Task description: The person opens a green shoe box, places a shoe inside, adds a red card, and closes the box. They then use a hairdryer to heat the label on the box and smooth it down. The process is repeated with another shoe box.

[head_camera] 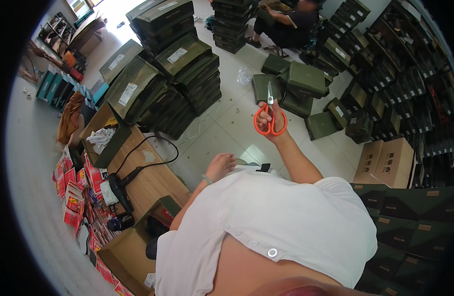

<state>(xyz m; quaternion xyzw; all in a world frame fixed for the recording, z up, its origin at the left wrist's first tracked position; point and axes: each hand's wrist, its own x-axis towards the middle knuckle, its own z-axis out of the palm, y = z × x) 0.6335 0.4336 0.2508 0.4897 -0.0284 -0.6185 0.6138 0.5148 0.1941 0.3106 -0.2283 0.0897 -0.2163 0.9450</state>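
Note:
A pair of scissors with orange-red handles [272, 127] is held up in my right hand [273, 124], its metal blades pointing away from me and seemingly closed. My left hand [221, 164], with a bracelet at the wrist, hangs near my waist; its fingers are loosely curled and nothing shows in them. Beside that arm, on the left, runs a wooden tabletop [158, 185] bearing a black hair dryer [121, 188] with a looped cord. An open box [106, 155] with white crumpled material lies at its far end.
Tall stacks of dark green shoeboxes [175, 70] rise ahead left. More green boxes [308, 79] lie on the tiled floor. A seated person [297, 22] works at the back. Cardboard cartons [387, 162] and stacked boxes [415, 222] stand at right; red printed packets [75, 196] lie far left.

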